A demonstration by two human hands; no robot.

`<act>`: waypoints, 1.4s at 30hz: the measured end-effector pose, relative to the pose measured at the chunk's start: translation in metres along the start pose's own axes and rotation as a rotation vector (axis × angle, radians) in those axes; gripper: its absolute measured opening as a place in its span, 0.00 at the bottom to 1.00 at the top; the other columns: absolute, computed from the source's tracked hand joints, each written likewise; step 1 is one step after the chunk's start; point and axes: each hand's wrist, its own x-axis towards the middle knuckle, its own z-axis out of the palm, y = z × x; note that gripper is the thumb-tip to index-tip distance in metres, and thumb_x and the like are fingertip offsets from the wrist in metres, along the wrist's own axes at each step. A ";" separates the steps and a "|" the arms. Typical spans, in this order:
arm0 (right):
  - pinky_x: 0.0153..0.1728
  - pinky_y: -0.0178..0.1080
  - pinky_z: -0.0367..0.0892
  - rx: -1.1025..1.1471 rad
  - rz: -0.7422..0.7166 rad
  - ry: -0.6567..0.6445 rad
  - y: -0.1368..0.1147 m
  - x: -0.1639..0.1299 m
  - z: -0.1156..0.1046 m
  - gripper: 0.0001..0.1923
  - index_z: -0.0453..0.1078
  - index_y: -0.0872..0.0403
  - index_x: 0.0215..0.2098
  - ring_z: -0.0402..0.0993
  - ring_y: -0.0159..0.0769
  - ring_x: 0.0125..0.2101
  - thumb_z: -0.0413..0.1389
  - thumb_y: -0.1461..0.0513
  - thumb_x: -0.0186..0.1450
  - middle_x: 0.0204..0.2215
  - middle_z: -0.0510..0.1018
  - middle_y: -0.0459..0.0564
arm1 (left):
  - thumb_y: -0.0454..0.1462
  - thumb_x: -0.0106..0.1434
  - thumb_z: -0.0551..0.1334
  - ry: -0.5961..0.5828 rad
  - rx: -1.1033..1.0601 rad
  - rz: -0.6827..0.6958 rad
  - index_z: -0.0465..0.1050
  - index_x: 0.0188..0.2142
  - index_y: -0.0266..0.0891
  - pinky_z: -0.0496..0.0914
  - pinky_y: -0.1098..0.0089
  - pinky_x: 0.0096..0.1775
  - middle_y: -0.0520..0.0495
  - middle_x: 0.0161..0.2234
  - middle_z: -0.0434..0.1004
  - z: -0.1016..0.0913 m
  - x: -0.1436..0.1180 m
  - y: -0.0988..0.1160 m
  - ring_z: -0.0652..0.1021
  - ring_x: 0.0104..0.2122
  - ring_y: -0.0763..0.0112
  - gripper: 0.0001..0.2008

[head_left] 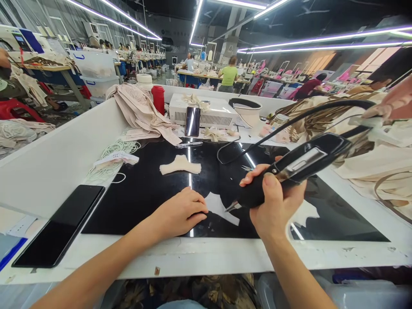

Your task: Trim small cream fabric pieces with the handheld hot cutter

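1. Head camera view: a glossy black rectangular mat [138,204] lies on a white worktable [231,255].
2. Near the middle of the mat is a flat white piece with curved edges [222,208]; whether it is paper or cloth is hard to tell.
3. The left hand [185,212] rests palm down at this piece's left edge, fingers close together and slightly curled. I cannot tell whether they pinch it.
4. The right hand [277,201] is wrapped around a black handheld tool with a silver panel and pointed metal tip [305,156]. The tool tilts down to the left, its tip at the white piece's right side; whether they touch is unclear.
5. Farther left on the mat sits a cream, arched fabric piece [180,165]. Right of the right wrist lies a second white piece with a jagged outline [308,213].
6. At left are a large black smartphone [59,227] and a tangle of pale green cord [119,148].
7. On the far side, a smaller dark phone [192,122] stands against a white vented box [177,107], beside a red cylindrical container [158,99].
8. At the far right edge, another person's hand [394,103] is partly visible.
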 end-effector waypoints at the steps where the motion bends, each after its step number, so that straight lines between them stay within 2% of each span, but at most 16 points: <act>1: 0.26 0.38 0.72 0.012 0.005 -0.015 0.000 -0.002 0.003 0.17 0.64 0.48 0.46 0.72 0.31 0.24 0.65 0.59 0.63 0.29 0.76 0.39 | 0.35 0.71 0.61 0.000 0.000 0.007 0.79 0.45 0.39 0.64 0.55 0.62 0.45 0.46 0.78 0.000 0.000 0.000 0.77 0.47 0.64 0.07; 6: 0.27 0.38 0.72 0.043 0.041 -0.084 0.004 -0.011 0.015 0.16 0.63 0.47 0.47 0.72 0.31 0.25 0.63 0.59 0.65 0.31 0.76 0.40 | 0.36 0.71 0.61 -0.004 -0.002 0.003 0.79 0.46 0.39 0.64 0.54 0.62 0.45 0.47 0.78 0.001 0.000 -0.001 0.77 0.47 0.64 0.08; 13: 0.28 0.39 0.73 0.012 0.060 -0.117 0.008 -0.015 0.015 0.15 0.63 0.46 0.48 0.72 0.31 0.25 0.61 0.60 0.66 0.31 0.75 0.40 | 0.35 0.71 0.62 -0.010 -0.010 -0.005 0.78 0.44 0.40 0.64 0.56 0.62 0.46 0.46 0.78 -0.003 0.000 0.004 0.77 0.46 0.66 0.06; 19: 0.27 0.38 0.72 -0.004 0.033 -0.139 0.010 -0.009 0.012 0.14 0.63 0.47 0.45 0.73 0.31 0.25 0.63 0.59 0.65 0.31 0.76 0.40 | 0.35 0.74 0.56 0.008 0.029 -0.022 0.77 0.40 0.40 0.61 0.55 0.64 0.51 0.33 0.76 -0.004 0.002 0.003 0.77 0.37 0.70 0.10; 23: 0.26 0.37 0.71 0.018 0.050 -0.091 0.007 -0.008 0.009 0.15 0.64 0.47 0.45 0.72 0.31 0.25 0.64 0.58 0.65 0.30 0.76 0.40 | 0.33 0.71 0.61 0.011 -0.033 0.019 0.76 0.45 0.41 0.61 0.58 0.63 0.47 0.45 0.79 -0.005 0.004 0.001 0.77 0.47 0.67 0.06; 25: 0.26 0.37 0.71 0.033 0.062 -0.094 0.004 -0.011 0.009 0.17 0.64 0.47 0.48 0.72 0.31 0.25 0.64 0.58 0.65 0.30 0.76 0.40 | 0.33 0.68 0.65 -0.028 -0.077 0.052 0.76 0.48 0.41 0.61 0.58 0.63 0.46 0.51 0.78 -0.007 0.004 0.002 0.75 0.54 0.64 0.09; 27: 0.27 0.39 0.72 0.040 0.080 -0.106 0.000 -0.015 0.010 0.19 0.64 0.47 0.49 0.72 0.31 0.25 0.64 0.57 0.64 0.30 0.76 0.39 | 0.34 0.65 0.68 -0.076 -0.100 0.046 0.75 0.49 0.43 0.58 0.54 0.65 0.47 0.54 0.78 -0.008 0.004 0.004 0.74 0.57 0.62 0.13; 32: 0.29 0.40 0.72 0.068 0.116 -0.131 -0.004 -0.024 0.011 0.18 0.64 0.46 0.50 0.73 0.32 0.26 0.64 0.58 0.65 0.32 0.76 0.40 | 0.38 0.62 0.72 -0.134 -0.117 -0.030 0.76 0.50 0.47 0.50 0.42 0.67 0.47 0.56 0.77 -0.008 0.001 0.007 0.73 0.59 0.58 0.17; 42: 0.28 0.39 0.71 0.104 0.142 -0.108 -0.007 -0.027 0.013 0.20 0.65 0.46 0.51 0.73 0.32 0.25 0.64 0.58 0.64 0.32 0.76 0.41 | 0.38 0.61 0.72 -0.161 -0.128 -0.049 0.75 0.51 0.48 0.47 0.39 0.67 0.46 0.58 0.76 -0.011 0.002 0.009 0.72 0.60 0.57 0.19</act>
